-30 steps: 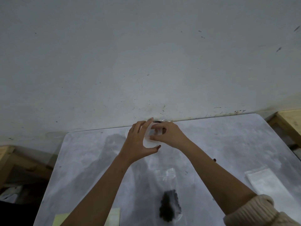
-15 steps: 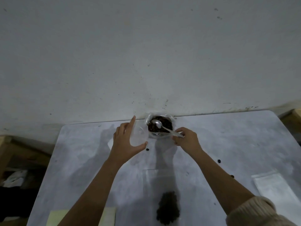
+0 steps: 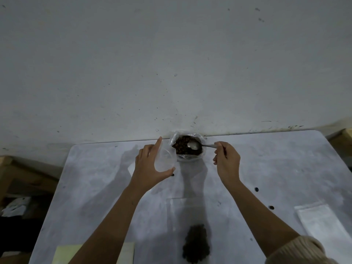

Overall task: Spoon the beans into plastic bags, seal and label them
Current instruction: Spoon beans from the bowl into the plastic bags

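A clear tub of dark beans (image 3: 187,148) stands at the table's far edge against the wall. My left hand (image 3: 150,164) holds the tub's clear round lid (image 3: 165,161) just left of the tub. My right hand (image 3: 226,161) pinches the handle of a metal spoon (image 3: 194,145), whose bowl lies on the beans. Near me a clear plastic bag (image 3: 192,231) lies flat on the table with a small heap of beans in its near end.
The white table (image 3: 95,187) carries a stack of empty bags (image 3: 320,225) at the right and yellow sticky notes (image 3: 64,254) at the near left. A few loose beans (image 3: 256,189) lie scattered on the right. Wooden furniture (image 3: 11,168) flanks the table.
The lid came off the tub and my left hand carried it to the left. My right hand moved to the right and took hold of the spoon handle.
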Demonstrator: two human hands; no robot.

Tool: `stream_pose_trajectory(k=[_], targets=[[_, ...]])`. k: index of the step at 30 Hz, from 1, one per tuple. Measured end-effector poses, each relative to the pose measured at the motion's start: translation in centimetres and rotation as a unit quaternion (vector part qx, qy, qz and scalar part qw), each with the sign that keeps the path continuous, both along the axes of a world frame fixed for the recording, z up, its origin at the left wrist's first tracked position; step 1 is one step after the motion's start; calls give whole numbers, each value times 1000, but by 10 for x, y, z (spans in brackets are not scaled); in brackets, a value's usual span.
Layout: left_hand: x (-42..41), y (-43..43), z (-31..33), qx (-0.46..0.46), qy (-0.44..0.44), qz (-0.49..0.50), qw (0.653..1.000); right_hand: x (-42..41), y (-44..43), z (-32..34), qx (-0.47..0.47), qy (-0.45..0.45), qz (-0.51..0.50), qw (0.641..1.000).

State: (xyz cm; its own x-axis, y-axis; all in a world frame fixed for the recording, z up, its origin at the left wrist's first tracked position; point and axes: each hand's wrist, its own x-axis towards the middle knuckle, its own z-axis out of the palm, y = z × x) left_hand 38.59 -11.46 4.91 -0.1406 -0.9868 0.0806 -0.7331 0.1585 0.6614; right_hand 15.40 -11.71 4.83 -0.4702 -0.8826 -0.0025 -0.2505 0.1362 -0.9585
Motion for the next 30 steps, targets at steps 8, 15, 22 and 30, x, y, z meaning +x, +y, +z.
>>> stream_pose_trajectory(k=[8, 15, 22, 30], targets=[[6, 5, 2, 12, -7, -12, 1000, 33, -5, -8, 136, -285, -58, 947], [10, 4, 4, 3, -23, -2, 1000, 20, -8, 0, 136, -293, -105, 941], [3, -14, 5, -13, -127, 18, 992, -3, -4, 34, 75, -279, -109, 951], [-22, -20, 12, -4, -120, -15, 993, 3, 3, 71, 3, -185, 48, 982]])
